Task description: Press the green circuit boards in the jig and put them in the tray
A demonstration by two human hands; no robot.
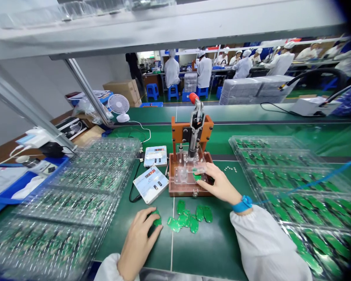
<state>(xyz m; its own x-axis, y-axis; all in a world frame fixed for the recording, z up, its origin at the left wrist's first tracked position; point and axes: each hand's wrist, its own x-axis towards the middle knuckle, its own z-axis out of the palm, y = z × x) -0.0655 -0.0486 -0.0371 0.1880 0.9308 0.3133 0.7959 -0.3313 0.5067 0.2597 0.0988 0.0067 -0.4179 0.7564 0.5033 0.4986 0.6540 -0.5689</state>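
My right hand (216, 183), with a blue wrist strap (242, 203), reaches into the toggle-clamp test fixture (190, 189). Its thumb and fingers close on a green circuit board (197, 175) at the fixture's clear plate. Near the front of the bench my left hand (140, 234) curls its thumb and fingers around another green circuit board (157, 218), partly hidden by the fingers. Between my hands several loose green boards (187, 219) lie in a loose cluster on the green mat. The fixture's red-tipped lever (194, 97) stands upright.
Two small display boxes (151, 183) sit left of the fixture. Clear trays of boards line the left (67, 199) and right (304, 183). Small white pieces (230, 169) lie right of the fixture. A white fan (119, 105) stands behind. A metal shelf (163, 31) crosses overhead. People work in the background.
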